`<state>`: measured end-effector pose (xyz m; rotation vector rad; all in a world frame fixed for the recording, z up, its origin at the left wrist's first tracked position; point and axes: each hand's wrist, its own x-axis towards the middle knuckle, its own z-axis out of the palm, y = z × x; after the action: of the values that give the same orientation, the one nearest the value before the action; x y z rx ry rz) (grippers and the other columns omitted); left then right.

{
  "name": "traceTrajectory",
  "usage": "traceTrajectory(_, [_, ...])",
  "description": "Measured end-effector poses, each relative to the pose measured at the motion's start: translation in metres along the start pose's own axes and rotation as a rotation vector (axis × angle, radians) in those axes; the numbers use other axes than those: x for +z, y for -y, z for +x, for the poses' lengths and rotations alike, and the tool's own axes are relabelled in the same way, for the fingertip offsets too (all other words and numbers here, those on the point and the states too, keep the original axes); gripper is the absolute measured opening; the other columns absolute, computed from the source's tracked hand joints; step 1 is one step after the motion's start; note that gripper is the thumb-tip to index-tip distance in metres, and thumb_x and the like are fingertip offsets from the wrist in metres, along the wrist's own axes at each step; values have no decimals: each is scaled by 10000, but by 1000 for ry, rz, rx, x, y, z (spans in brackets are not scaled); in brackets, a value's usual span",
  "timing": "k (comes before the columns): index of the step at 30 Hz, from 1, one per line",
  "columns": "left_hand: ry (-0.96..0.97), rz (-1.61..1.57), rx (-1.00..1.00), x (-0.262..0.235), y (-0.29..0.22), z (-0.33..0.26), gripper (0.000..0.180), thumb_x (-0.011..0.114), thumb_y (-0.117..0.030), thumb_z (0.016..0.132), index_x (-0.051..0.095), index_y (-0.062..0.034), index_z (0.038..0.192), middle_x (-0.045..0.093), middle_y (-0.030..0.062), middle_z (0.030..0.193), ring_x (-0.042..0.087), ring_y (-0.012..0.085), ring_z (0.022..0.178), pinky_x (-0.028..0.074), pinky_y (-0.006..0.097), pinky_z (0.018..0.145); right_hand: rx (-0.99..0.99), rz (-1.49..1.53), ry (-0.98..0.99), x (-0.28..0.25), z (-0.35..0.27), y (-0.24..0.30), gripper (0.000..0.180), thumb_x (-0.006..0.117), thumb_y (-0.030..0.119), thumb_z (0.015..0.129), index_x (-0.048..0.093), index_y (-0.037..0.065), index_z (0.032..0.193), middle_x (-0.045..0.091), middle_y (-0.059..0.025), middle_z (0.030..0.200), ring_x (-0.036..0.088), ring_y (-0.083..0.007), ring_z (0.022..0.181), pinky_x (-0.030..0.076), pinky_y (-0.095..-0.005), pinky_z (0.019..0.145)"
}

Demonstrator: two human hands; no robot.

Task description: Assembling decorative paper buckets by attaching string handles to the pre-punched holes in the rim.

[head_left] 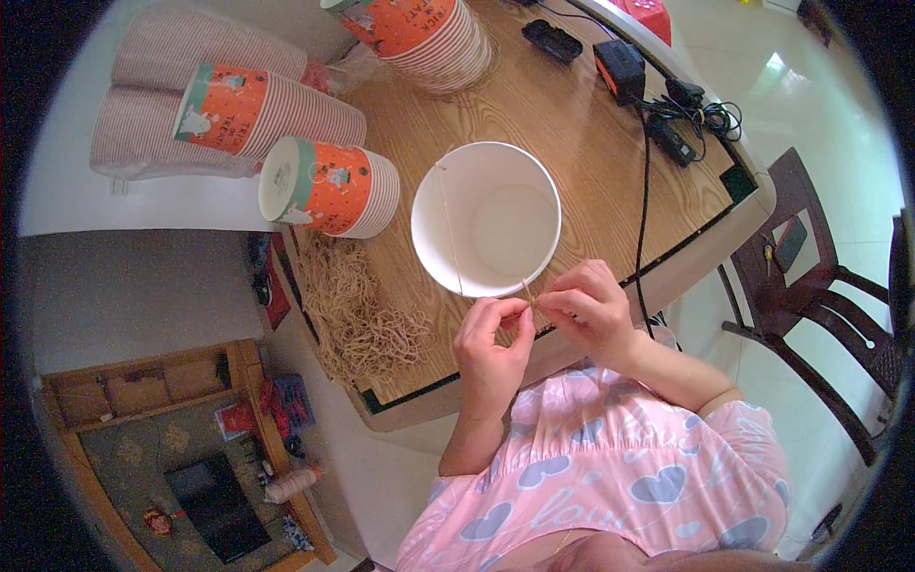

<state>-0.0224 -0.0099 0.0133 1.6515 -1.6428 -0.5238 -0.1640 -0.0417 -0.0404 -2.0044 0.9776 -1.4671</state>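
Near the table's front edge, my left hand (491, 348) and my right hand (593, 310) meet at the near rim of a white paper bucket (434, 234). Thumb and fingers of both are closed in a pinch on a short end of thin tan twine (527, 288). A strand of the twine runs across the bucket's mouth from its far left rim toward my left hand. The bucket's open top faces me, and its inside looks bare. How the twine is fastened at the near rim is hidden by my fingers.
A loose heap of twine (362, 310) lies left of the bucket. Behind it are nested stacks of orange and green buckets (353, 186), some plastic-wrapped (138, 133). Black cables (672, 138) and an orange-black device (620, 71) sit at the right. A dark chair (810, 272) stands beyond.
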Motion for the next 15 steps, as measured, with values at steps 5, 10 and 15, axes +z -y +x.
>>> traceTrajectory(5, [15, -23, -13, -1, -1, 1, 79, 641, 10, 713, 592, -11, 771, 566, 68, 698, 552, 166, 602, 447, 280, 571, -17, -6, 4, 2, 1, 5, 225, 693, 106, 623, 628, 90, 838, 541, -31, 789, 534, -201, 736, 395, -343, 690])
traceTrajectory(10, [13, -52, -27, -2, -2, 0, 73, 640, 6, 723, 600, -6, 783, 578, 68, 713, 562, 155, 616, 450, 267, 583, -33, -14, 4, 0, 1, 5, 240, 686, 89, 631, 629, 92, 864, 553, -25, 803, 535, -198, 749, 383, -362, 723])
traceTrajectory(15, [22, -89, -67, -1, -2, 0, 63, 633, 14, 728, 606, -1, 782, 587, 57, 722, 559, 130, 645, 445, 249, 607, -40, -46, -1, 2, -2, 4, 250, 687, 84, 629, 629, 91, 873, 560, -25, 813, 534, -201, 754, 379, -371, 732])
